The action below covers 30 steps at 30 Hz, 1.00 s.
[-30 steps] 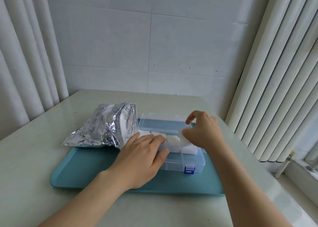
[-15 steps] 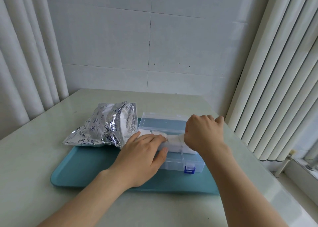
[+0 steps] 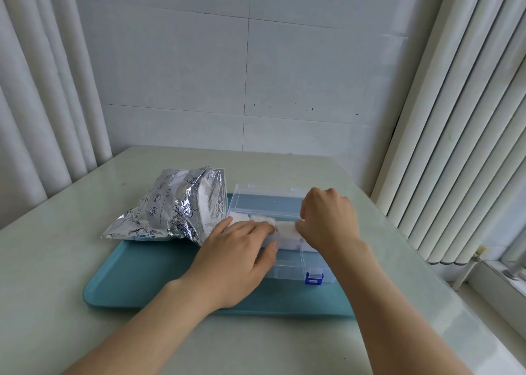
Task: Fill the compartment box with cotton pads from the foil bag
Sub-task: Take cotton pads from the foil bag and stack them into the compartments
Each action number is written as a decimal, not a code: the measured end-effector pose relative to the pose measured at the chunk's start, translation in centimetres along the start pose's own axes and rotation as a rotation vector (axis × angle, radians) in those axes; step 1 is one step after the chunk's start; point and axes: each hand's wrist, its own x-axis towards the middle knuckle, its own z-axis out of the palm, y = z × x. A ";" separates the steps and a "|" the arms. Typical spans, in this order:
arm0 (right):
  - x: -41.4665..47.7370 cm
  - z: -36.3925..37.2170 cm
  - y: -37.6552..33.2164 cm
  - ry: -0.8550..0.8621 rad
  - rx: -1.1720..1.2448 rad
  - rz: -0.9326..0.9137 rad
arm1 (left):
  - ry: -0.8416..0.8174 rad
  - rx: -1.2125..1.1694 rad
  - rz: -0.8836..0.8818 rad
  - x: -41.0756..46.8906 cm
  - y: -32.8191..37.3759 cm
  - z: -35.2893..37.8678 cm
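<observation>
A clear plastic compartment box (image 3: 287,269) with a blue latch (image 3: 314,278) stands open on a teal tray (image 3: 136,278), its lid (image 3: 267,201) tilted back. White cotton pads (image 3: 286,231) fill its back row. My left hand (image 3: 239,258) lies flat over the box's left part, fingers straight on the pads. My right hand (image 3: 330,221) is curled, knuckles up, over the box's right end, with its fingers down on a wad of pads. The silver foil bag (image 3: 170,206) lies to the box's left, its mouth open towards the box with white pads showing inside.
The tray sits on a pale green table (image 3: 57,260) in a corner. Vertical blinds (image 3: 455,118) hang close on the right and a curtain on the left. A tiled wall stands behind. The table's right edge is near the tray.
My right hand has turned knuckles-up and lowered from holding a pad above the box to pressing down into its right end. The left hand has stayed in place.
</observation>
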 end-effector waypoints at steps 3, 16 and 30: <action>-0.2 -0.1 0.1 0.051 -0.118 0.056 | 0.000 -0.001 -0.005 0.0 0.2 -0.1; -0.9 -0.7 -0.8 -0.082 -0.117 0.065 | 0.009 0.019 -0.009 -0.3 0.6 0.0; 0.1 -0.1 -0.3 0.286 0.301 -0.065 | 0.709 -0.132 -0.095 0.7 -3.1 -3.0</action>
